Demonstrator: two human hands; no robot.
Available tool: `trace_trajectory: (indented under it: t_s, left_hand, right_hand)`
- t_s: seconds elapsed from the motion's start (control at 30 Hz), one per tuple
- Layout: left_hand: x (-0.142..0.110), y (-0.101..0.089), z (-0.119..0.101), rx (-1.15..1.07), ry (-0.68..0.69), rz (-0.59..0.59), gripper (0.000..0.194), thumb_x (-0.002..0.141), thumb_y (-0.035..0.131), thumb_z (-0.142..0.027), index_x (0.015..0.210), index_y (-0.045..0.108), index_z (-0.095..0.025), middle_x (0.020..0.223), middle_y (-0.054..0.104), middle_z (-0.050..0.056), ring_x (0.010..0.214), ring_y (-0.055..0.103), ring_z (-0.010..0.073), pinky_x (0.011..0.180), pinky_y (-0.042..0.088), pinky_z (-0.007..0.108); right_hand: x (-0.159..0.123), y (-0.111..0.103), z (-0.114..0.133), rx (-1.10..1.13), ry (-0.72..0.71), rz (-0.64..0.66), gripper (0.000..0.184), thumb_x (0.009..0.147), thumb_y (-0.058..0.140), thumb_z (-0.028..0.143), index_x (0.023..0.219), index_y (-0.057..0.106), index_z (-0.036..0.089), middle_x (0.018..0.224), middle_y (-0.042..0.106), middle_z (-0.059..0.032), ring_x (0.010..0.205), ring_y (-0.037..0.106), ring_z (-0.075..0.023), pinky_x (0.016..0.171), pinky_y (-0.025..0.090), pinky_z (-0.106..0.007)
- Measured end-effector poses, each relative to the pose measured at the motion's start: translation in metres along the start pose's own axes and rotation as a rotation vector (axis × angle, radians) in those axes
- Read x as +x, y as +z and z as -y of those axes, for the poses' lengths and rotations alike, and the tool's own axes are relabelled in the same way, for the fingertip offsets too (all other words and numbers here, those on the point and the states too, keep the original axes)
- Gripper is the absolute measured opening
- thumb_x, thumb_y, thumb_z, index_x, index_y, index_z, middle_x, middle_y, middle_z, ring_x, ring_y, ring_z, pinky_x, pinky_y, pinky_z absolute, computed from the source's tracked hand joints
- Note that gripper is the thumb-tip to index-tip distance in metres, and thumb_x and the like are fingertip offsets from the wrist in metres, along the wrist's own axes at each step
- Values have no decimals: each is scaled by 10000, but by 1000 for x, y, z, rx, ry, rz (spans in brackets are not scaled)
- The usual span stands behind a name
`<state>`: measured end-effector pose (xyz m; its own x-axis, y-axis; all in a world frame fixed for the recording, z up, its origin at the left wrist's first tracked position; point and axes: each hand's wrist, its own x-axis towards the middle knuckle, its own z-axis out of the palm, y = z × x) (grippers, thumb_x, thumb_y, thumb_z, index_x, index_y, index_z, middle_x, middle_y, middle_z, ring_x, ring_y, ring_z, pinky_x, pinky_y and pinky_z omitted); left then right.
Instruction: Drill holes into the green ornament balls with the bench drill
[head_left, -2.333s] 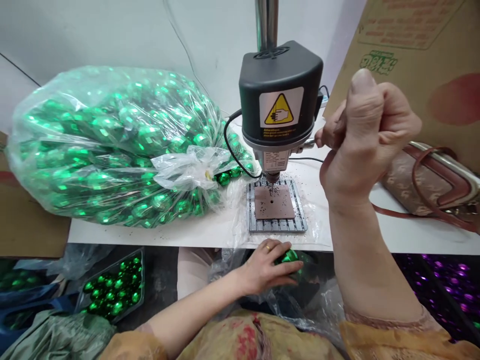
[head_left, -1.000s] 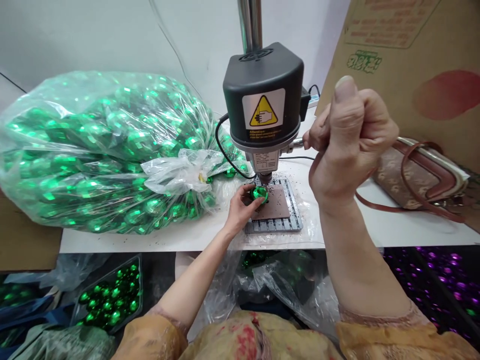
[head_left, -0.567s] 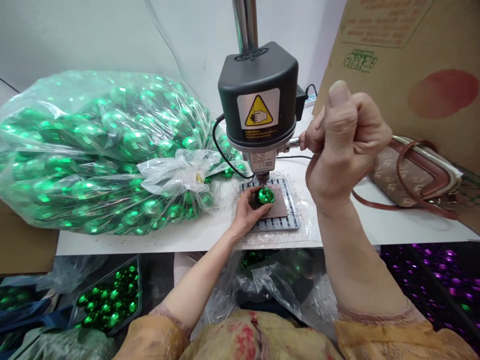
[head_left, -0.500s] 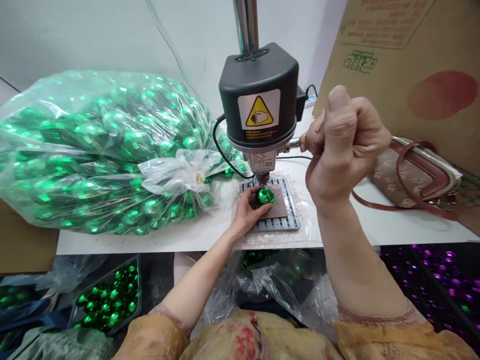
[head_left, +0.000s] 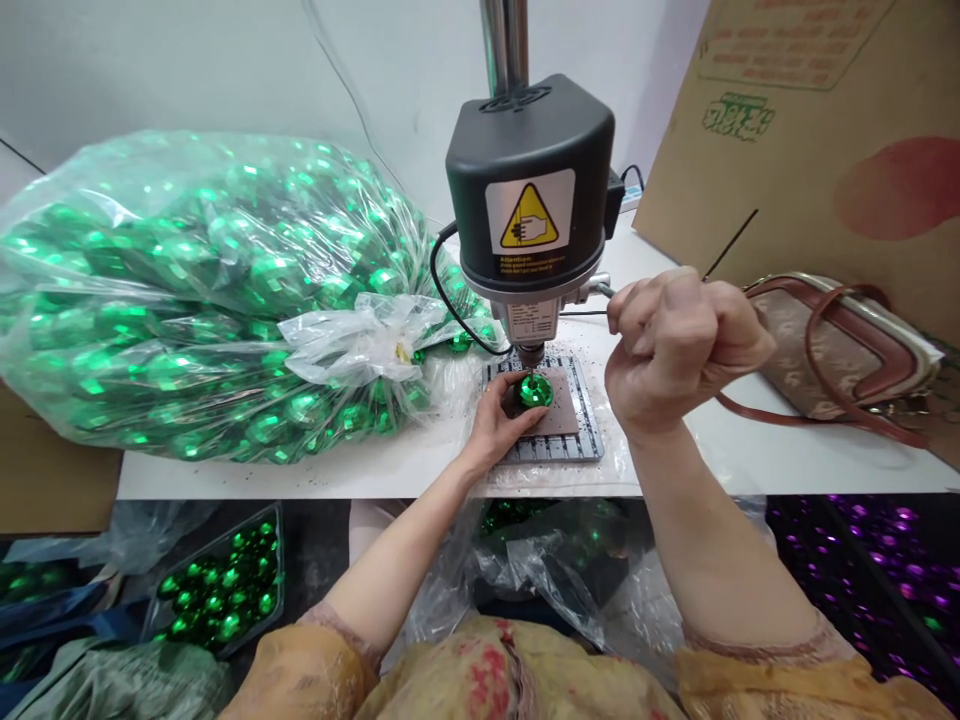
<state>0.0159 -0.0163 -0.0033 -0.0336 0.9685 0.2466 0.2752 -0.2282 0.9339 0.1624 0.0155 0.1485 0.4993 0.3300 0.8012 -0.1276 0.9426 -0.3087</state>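
Has brought the right hand (head_left: 686, 345) down since half a second ago, fist and lever (head_left: 601, 289) together, with a thin dark rod (head_left: 731, 244) now showing above the knuckles. Keeps the left hand (head_left: 499, 425) in the same grip, clamped with thumb and fingers around the green ball (head_left: 536, 390). Holds that ball on the brown pad (head_left: 561, 415), toward the pad's left edge, right under the drill bit (head_left: 532, 376); cannot tell how deep the tip sits. Grips the lever of the drill press (head_left: 529, 170) in the closed right hand.

Lies under the pad: a slotted base plate (head_left: 592, 440), near the front edge of the table (head_left: 300, 482), with dark crumbs scattered about. Bulges near the table's front left corner: a tied clear bag (head_left: 202, 290) of green balls. Rests toward the table's right end: a handbag (head_left: 840, 340), before a cardboard box (head_left: 810, 160). Sits below the front edge, at left: a tray (head_left: 217, 585) of green balls.
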Motion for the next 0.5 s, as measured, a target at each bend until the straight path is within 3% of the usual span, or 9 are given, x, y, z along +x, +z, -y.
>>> trace_trajectory:
  t_s: [0.5]
  left_hand:
    - [-1,0,-4,7,5,-1,571,764,859,-437,1222,628,-188,1176,702,97,1085,674,256,969,532,395]
  right_hand:
    - [-12,-8,-3,48,-54,20,509,893,564,167,577,165,152,468,182,66,407,261,-14,464,279,-244]
